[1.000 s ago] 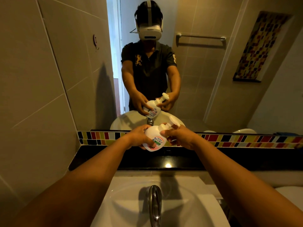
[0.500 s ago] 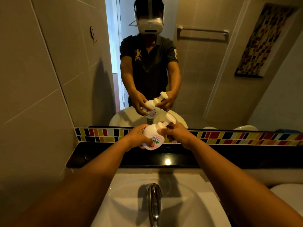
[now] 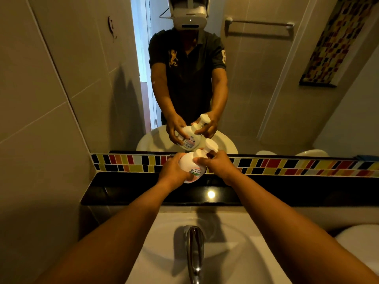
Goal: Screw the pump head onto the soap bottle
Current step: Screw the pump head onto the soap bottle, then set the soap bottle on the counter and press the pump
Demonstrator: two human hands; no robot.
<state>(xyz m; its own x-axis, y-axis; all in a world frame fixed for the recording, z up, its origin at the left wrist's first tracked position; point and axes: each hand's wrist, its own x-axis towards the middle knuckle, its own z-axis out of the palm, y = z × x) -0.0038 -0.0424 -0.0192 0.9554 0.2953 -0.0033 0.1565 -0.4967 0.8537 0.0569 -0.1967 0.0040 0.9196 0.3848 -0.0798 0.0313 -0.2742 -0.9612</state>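
- Gripping the white, rounded plastic soap bottle (image 3: 189, 165) from its left side, the left hand (image 3: 173, 171) wraps its fingers around the body and holds it tilted in the air above the glossy black stone ledge (image 3: 127, 188), with no part of the bottle touching that ledge.
- Closed around the bottle's neck, the right hand (image 3: 218, 165) pinches the collar of the white plastic pump head (image 3: 209, 147) between thumb and fingers; the nozzle leans up and to the right, away from the ledge.
- Whether the collar is fully seated cannot be told, since the fingers hide the threads.
- To do this step well, my judgement is that the left hand should keep the bottle steady while the right turns only the collar, keeping the pump in line with the neck so the threads do not cross, and stopping at firm resistance.
- On the bottle's front label, just above the ledge, green and dark print looks like Japanese characters, but it is too small to read; no brand name can be made out.
- Behind the ledge, the mirror (image 3: 266, 99) repeats both hands and the bottle, and the label seen there is also unreadable.
- Below the ledge, the chrome tap (image 3: 194, 249) stands over the white ceramic basin (image 3: 235, 242).
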